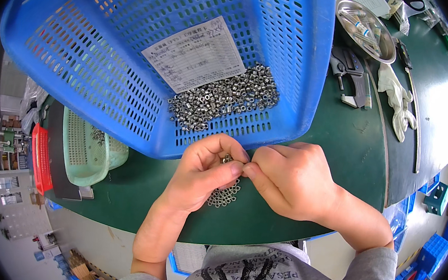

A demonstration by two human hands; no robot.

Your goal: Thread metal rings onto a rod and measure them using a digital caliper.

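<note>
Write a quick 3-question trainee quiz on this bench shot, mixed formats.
1. True or false: the paper slip lies inside the blue basket.
2. Multiple choice: the left hand and right hand meet over which thing? A) a white glove B) a small flat patch of metal nuts on the green table C) a red crate
3. Fill in: the pale green basket sits to the person's ____ of the hands.

Key
1. True; it rests beside the heap of nuts in there.
2. B; the fingers pinch one small nut just above it.
3. Left.
</note>
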